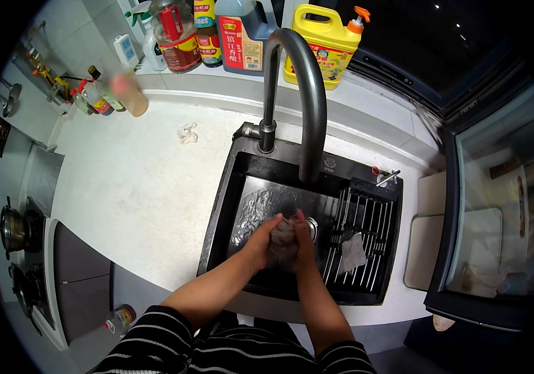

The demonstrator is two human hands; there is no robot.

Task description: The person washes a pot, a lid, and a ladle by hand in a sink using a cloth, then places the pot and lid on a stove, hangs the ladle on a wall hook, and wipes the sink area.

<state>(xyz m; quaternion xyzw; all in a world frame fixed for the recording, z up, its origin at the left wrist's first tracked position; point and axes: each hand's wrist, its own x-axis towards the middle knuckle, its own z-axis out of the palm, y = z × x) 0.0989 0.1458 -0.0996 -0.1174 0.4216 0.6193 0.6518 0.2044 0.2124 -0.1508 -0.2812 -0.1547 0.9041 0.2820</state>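
Striped black-and-white sleeves (173,340) fill the lower edge, and two bare forearms run up from them over the front rim of a black sink (217,212). Both hands meet above the basin. Between them is a grey dishcloth (283,235), bunched into a crumpled, mottled wad that looks wet and dark in its folds. It sits over the sink floor, just left of the round metal drain (312,225) and below the mouth of the tall curved grey tap (304,81). Left hand (262,240) is closed around the cloth's left side, fingers curled onto it; right hand (305,240) presses against its right side, fingers wrapped over the top. So each hand is clamped on the wad, squeezing it from both sides.

Right of the hands, a black wire drying rack (366,212) spans the sink, with a second grey rag (353,251) lying flat on its bars. Beyond the tap, a yellow detergent bottle (323,43) stands on the ledge beside dark sauce bottles (186,31). Pale speckled countertop (136,187) stretches left.
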